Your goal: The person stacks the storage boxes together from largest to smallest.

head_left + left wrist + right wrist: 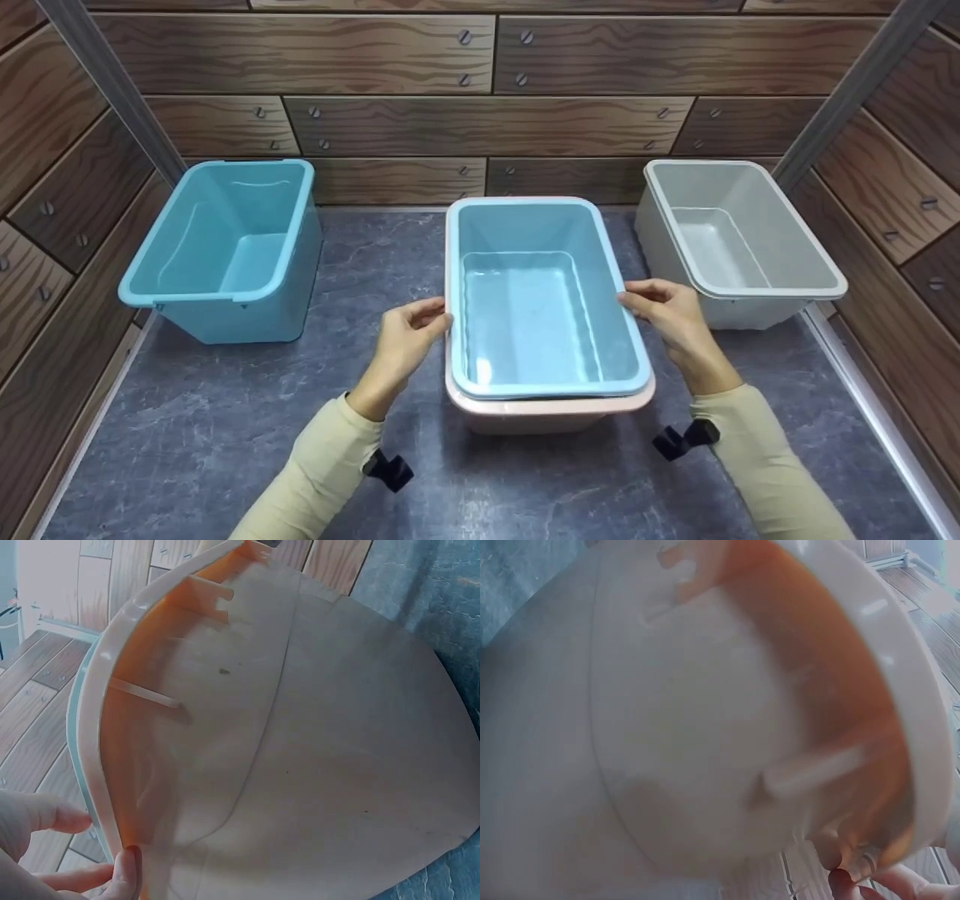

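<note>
Brown wood-grain planks dotted with slotted screw heads (464,37) line the back wall (390,56), left wall (45,202) and right wall (900,157) before me, gray strips (112,86) slanting up at both rear corners. A dark blue-gray surface (202,420), veined like marble, spreads below, edged on the right by a pale strip (874,420), while bright light washes over some of the paneling (56,585).

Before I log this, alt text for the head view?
Left hand and right hand hold opposite sides of a light-blue rectangular plastic tub nested in a pink plastic tub; turquoise plastic bin at left, grey plastic bin at right.
</note>
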### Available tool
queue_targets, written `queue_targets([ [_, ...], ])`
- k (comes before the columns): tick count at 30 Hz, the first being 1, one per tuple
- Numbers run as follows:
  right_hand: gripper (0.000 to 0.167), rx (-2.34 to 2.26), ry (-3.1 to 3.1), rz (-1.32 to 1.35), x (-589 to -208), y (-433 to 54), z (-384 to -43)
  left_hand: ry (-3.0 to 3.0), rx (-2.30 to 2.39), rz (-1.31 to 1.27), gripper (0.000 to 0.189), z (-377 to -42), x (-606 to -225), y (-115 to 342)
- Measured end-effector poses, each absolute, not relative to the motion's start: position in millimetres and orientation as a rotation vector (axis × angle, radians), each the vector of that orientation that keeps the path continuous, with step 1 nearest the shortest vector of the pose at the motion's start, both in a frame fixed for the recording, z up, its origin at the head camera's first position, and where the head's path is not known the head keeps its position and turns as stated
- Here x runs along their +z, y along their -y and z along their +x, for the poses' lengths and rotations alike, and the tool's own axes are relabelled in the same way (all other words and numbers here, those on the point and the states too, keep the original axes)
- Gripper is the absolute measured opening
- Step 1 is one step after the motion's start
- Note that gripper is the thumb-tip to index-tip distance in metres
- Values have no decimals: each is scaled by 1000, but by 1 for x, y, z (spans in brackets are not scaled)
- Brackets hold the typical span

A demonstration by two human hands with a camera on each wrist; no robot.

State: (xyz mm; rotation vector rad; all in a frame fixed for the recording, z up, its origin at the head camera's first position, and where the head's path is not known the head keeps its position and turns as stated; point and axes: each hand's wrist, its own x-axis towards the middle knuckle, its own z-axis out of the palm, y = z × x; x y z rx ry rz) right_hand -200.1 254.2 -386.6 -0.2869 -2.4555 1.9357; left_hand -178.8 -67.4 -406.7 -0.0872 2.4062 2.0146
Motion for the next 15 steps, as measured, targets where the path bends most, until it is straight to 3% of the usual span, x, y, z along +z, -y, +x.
queue_targets([
  [15,14,2008,2412,-268,-390,-229,-204,-2452,2051,-172,33,-179,-407,90],
])
